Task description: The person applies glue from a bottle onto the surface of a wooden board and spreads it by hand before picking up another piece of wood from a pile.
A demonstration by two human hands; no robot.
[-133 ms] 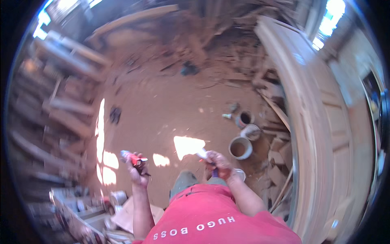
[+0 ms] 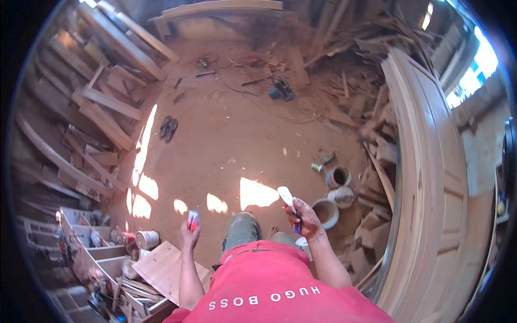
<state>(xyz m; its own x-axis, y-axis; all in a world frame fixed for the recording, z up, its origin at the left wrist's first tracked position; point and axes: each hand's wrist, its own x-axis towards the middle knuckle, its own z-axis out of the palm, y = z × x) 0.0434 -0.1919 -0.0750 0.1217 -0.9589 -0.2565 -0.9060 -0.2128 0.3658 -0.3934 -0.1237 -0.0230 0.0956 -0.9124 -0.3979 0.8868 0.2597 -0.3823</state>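
Observation:
My left hand (image 2: 188, 237) is closed around a small red item with a pale, bluish end (image 2: 193, 217); its kind is too small to tell. My right hand (image 2: 308, 219) grips a purple-handled tool with a flat white head (image 2: 285, 195), the head pointing away from me. Whether it is a brush or a scraper I cannot make out. Both hands are apart, in front of my red shirt. Just right of my right hand stands a white bucket (image 2: 334, 215) on the dirt floor.
A panelled wooden door (image 2: 431, 161) leans along the right, beside offcuts (image 2: 371, 226). More pots (image 2: 341, 197) stand near the bucket. Planks (image 2: 110, 102) are stacked at left, above a cluttered wooden box (image 2: 107, 252). Sandals (image 2: 168, 128) and a power tool (image 2: 281, 90) lie on the floor.
The whole view has shifted, and the scene is sharper now. My left hand has turned so the red item points more upright. The right hand sits farther right, its tool still gripped.

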